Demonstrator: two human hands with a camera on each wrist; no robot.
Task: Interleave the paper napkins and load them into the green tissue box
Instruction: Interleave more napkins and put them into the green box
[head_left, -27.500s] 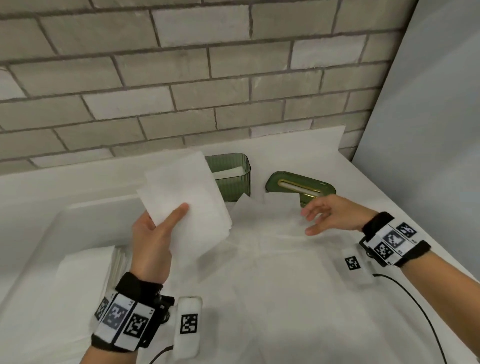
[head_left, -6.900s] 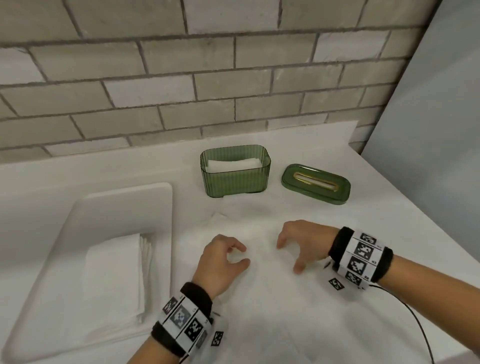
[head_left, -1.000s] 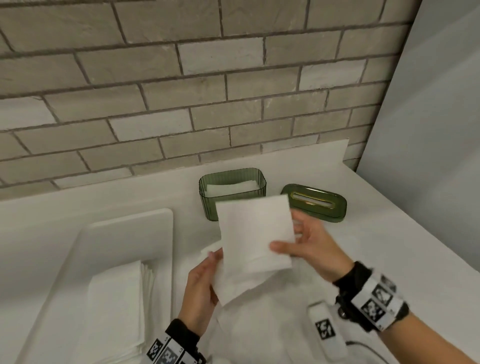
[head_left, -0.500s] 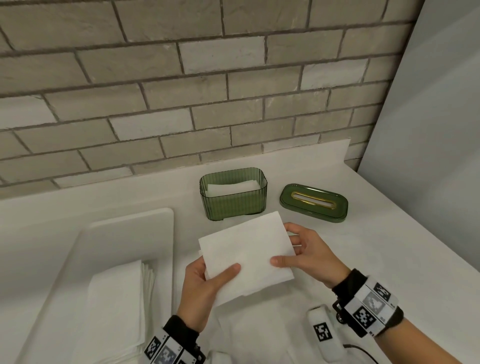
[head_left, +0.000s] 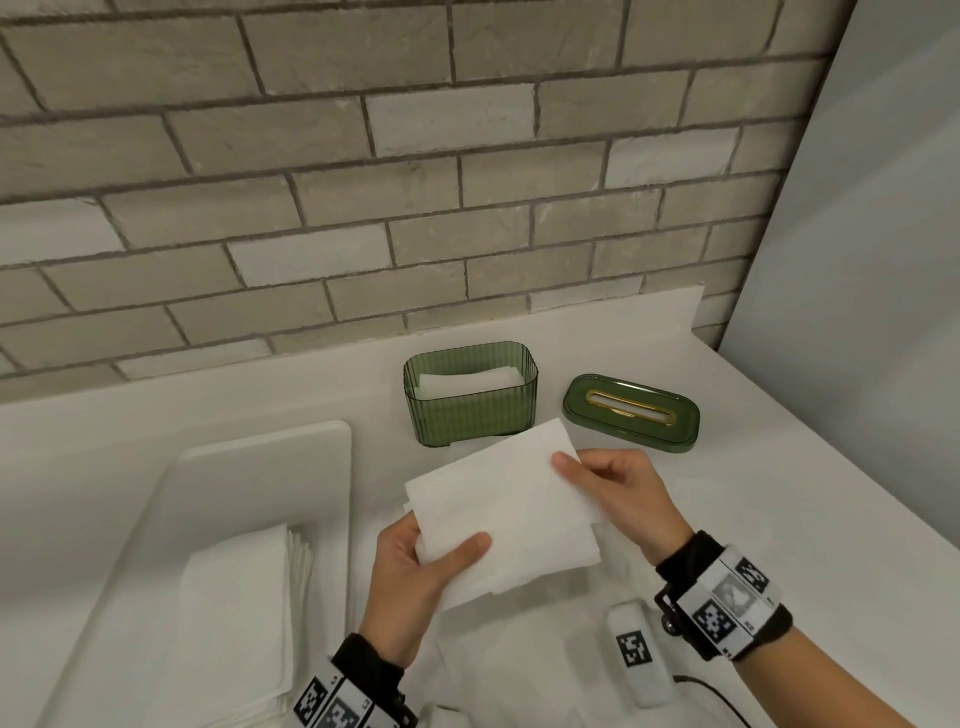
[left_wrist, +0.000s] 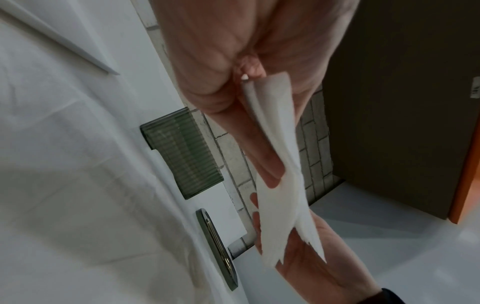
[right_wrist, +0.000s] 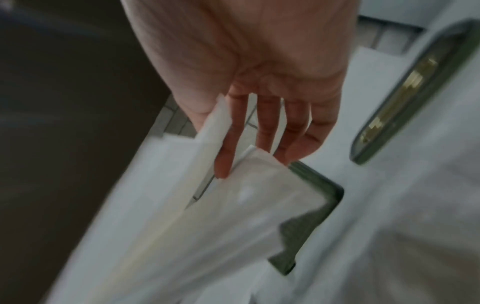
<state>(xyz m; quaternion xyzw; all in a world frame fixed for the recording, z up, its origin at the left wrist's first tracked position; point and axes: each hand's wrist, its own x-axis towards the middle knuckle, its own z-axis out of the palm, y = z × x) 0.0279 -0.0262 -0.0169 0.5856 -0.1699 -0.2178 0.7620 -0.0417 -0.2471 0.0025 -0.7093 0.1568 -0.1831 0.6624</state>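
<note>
Now, held item: folded bundle of white paper napkins (head_left: 506, 512), raised above the surface (head_left: 779, 499), just in front of the green tissue box (head_left: 470, 415), layers edge-on in both wrist views.
Left hand (head_left: 415, 577): grip closed on the bundle's near left corner, thumb on top, fingers beneath.
Right hand (head_left: 618, 493): pinching the bundle's right edge, thumb on top, fingers (right_wrist: 262, 123) extended below the paper.
Green tissue box: upright near the brick wall (head_left: 415, 182), uncovered, ribbed sides, white napkins lying inside below the rim.
Lid (head_left: 631, 413): green with gold-trimmed slot, flat on the surface just right of the box, apart from it.
Tray (head_left: 270, 467): white, at the left of the surface, bearing a stack of napkins (head_left: 239, 623) at its near end.
White sheet (head_left: 519, 665): wrinkled, spread on the surface beneath both hands.
Wristbands (head_left: 724, 603): black with printed square markers, one on each wrist.
Tagged white block (head_left: 636, 652): lying on the sheet beside the right wrist.
</note>
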